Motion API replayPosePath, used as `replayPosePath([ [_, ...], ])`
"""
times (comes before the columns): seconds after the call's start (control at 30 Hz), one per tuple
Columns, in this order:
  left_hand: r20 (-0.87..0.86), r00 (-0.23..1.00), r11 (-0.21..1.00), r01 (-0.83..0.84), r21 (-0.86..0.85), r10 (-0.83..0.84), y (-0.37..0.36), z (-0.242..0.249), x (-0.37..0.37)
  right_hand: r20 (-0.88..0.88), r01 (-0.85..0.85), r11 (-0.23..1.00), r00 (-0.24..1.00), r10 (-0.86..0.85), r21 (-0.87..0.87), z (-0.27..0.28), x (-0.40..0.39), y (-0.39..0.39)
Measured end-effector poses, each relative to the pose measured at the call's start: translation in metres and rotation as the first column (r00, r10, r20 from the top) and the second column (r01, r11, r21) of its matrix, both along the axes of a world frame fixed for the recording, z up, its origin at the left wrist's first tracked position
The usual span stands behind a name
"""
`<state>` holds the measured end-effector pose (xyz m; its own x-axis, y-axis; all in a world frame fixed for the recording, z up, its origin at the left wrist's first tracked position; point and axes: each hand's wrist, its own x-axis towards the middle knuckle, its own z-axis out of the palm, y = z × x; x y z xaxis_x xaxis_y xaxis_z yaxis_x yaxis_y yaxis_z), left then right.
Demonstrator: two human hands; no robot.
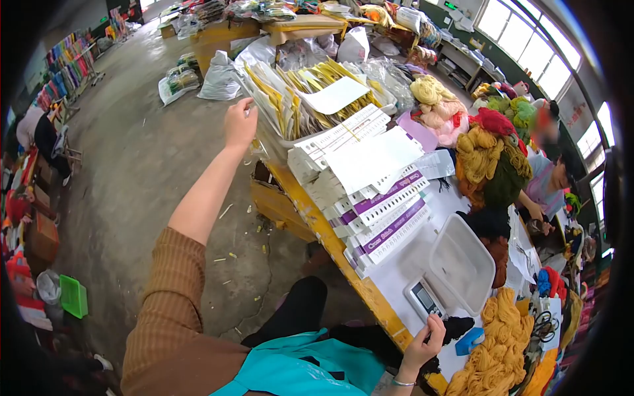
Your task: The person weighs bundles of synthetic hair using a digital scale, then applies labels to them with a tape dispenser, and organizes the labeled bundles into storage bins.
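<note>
My left hand is stretched far forward, its fingers curled in beside the left end of a plastic bin. Yellow-and-white packets stand packed in that bin. Whether the fingers hold anything is hidden. Close to my body, my right hand has its fingers bent together just below a small digital scale. Black yarn lies right beside these fingertips; I cannot make out what they hold. A translucent plastic tub sits at the scale's far side.
Stacked purple-and-white punched cards and white sheets cover the table's middle. Orange-yellow yarn, a blue object and scissors lie at right. Yarn heaps stand beyond, near another person. A cardboard box is under the edge.
</note>
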<state>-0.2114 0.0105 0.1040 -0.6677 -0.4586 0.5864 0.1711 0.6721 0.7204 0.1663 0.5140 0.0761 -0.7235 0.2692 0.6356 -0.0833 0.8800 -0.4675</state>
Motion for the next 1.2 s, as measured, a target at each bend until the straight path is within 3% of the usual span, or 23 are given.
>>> replayPosePath([
  [0.03,-0.002,1.000,1.000,-0.004,0.002,0.004,-0.004,-0.002,-0.008,-0.002,-0.004,1.000,1.000,0.004,0.002,0.000,0.000,0.000],
  [0.1,-0.006,0.998,0.973,-0.055,-0.225,0.055,-0.011,-0.014,-0.025,0.013,-0.001,1.000,1.000,0.001,0.019,0.000,0.001,0.001],
  [0.33,0.116,0.989,0.988,-0.071,-0.136,0.087,-0.007,-0.023,-0.025,0.053,0.034,0.999,0.998,-0.034,-0.002,-0.002,0.008,0.003],
  [0.4,0.123,0.992,1.000,-0.004,-0.011,0.006,-0.007,-0.025,-0.020,0.077,0.044,0.999,0.996,-0.042,-0.032,-0.007,0.008,0.002],
  [0.53,0.117,0.993,1.000,0.023,-0.015,-0.021,-0.012,-0.028,-0.019,0.126,0.026,1.000,0.992,-0.024,-0.016,-0.018,0.006,0.001],
  [0.6,0.060,0.998,0.995,0.009,-0.098,-0.003,-0.015,-0.030,-0.021,0.133,0.005,1.000,0.991,-0.006,0.012,-0.020,0.002,-0.001],
  [0.9,0.037,0.993,0.993,0.115,-0.028,-0.114,-0.014,-0.020,-0.013,0.197,-0.062,0.998,0.979,0.059,0.011,-0.040,-0.009,-0.004],
  [0.97,0.016,0.994,0.986,0.108,-0.126,-0.106,-0.018,-0.022,-0.017,0.189,-0.064,0.998,0.980,0.059,0.018,-0.044,-0.008,-0.002],
  [1.03,-0.021,0.984,0.971,0.169,-0.168,-0.175,-0.022,-0.025,-0.019,0.187,-0.027,0.998,0.982,0.017,0.049,-0.043,-0.005,0.001],
  [1.2,0.058,0.963,0.959,0.269,-0.088,-0.264,-0.013,-0.025,0.007,0.115,0.062,0.996,0.991,-0.069,0.064,-0.026,0.007,0.014],
])
